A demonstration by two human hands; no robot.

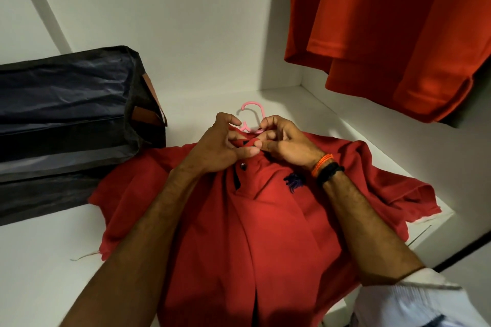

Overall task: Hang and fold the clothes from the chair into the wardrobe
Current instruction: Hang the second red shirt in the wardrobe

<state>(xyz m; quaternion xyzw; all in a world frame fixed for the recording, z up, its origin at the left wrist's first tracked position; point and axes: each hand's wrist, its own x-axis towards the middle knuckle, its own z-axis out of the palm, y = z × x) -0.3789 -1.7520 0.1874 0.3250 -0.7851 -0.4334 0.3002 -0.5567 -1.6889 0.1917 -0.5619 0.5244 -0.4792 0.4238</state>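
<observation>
Both hands, left hand (220, 145) and right hand (281, 141), pinch the collar of a red polo shirt (265, 220) on a pink plastic hanger (251, 114), lying on the white wardrobe shelf (39, 260); orange-red shirts (385, 21) already hang at two o'clock; this one seemingly awaits buttoning, then hanging

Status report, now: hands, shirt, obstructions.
Left hand and right hand both pinching the red polo shirt at its collar. Pink hanger hook pokes out. Dark bag alongside, not blocking.

Both forearms bare. Right wrist: orange braided band (322, 164) beside black thread band (330, 174). White short sleeve (414, 297) with faint stripes at right upper arm.
</observation>
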